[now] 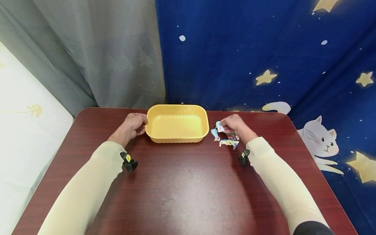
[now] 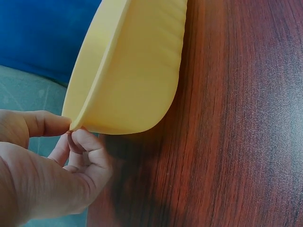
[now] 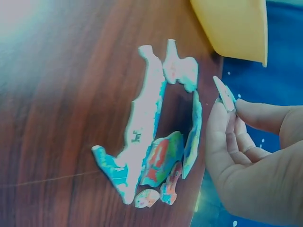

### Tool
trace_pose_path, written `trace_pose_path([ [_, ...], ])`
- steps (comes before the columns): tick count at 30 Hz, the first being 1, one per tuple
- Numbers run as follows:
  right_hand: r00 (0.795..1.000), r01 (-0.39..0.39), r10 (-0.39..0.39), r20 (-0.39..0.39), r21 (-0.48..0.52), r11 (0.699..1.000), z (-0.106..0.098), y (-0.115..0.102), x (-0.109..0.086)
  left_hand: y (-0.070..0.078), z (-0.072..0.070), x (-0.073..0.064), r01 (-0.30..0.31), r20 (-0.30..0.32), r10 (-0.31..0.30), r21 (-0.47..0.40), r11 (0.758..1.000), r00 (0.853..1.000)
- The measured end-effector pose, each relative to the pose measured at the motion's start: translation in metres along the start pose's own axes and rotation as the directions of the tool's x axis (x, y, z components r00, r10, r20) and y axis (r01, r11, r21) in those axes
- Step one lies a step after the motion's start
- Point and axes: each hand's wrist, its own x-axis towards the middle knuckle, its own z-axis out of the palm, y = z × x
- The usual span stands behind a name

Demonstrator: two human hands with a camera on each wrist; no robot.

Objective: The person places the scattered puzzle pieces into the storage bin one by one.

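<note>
A yellow plastic basin [image 1: 176, 139] stands near the back edge of the table. My left hand [image 1: 134, 125] pinches the rim at its left end, and in the left wrist view the thumb and fingers of my left hand [image 2: 61, 165] meet at that rim. To the right of the basin, my right hand [image 1: 235, 124] holds a small puzzle piece [image 1: 220, 126] between thumb and fingers. The right wrist view shows this piece [image 3: 225, 94] nearly edge-on. Below it several irregular, colourful puzzle pieces [image 3: 142, 127] lie in a loose ring on the table.
The dark red wooden table [image 1: 182, 182] has rounded back corners. Behind it hang a grey curtain [image 1: 126, 58] and a blue curtain [image 1: 223, 58] with stars and a cat. A black wrist camera [image 1: 129, 163] is strapped at the left sleeve.
</note>
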Motion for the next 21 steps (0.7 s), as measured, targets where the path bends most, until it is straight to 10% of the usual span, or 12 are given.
trace_pose_path([
  [21, 0.967, -0.179, 0.078, 0.241, 0.43, 0.885, -0.006, -0.015, 0.009, 0.0, -0.002, 0.002, 0.0, 0.016, 0.0, 0.015, 1.0, 1.0],
])
